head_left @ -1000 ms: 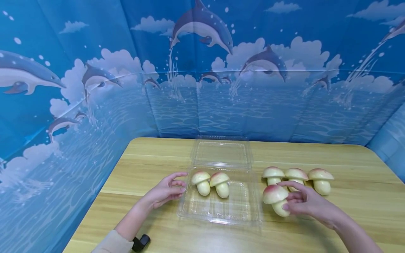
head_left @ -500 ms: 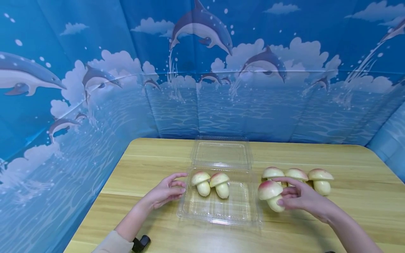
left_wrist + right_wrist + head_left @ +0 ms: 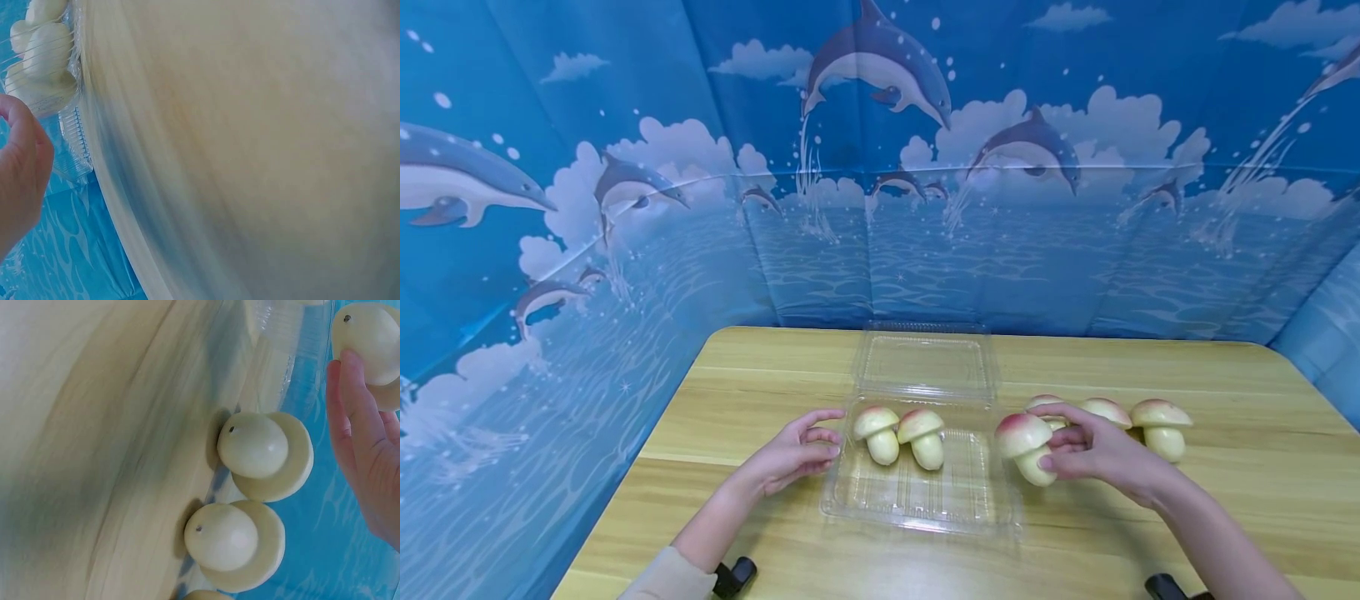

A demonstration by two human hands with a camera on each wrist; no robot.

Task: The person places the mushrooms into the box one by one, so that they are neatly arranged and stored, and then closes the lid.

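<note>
My right hand [image 3: 1097, 446] holds a toy mushroom [image 3: 1024, 435] by its stem, fingers and thumb on either side. Its cap is cream with a pink-red top, and it hangs tilted over the right rim of a clear plastic clamshell box [image 3: 958, 496]. In the right wrist view a dark spot marks the stem end of the held mushroom [image 3: 369, 344]. Beside the box's left wall my left hand [image 3: 793, 454] stays with loosely bent fingers and nothing in them. Two similar mushrooms, one left [image 3: 876, 425] and one right [image 3: 922, 429], lie side by side inside the box.
Right of the box is a row of three mushrooms: one [image 3: 1042, 402] partly behind my right hand, a middle one [image 3: 1107, 410] and an outer one [image 3: 1161, 417]. The box's lid [image 3: 925, 362] lies folded back. A blue dolphin-print curtain [image 3: 880, 250] borders the wooden table [image 3: 760, 358].
My right hand has carried the held mushroom leftward and slightly farther back, from in front of the row to the box's right edge. The left hand stays in place.
</note>
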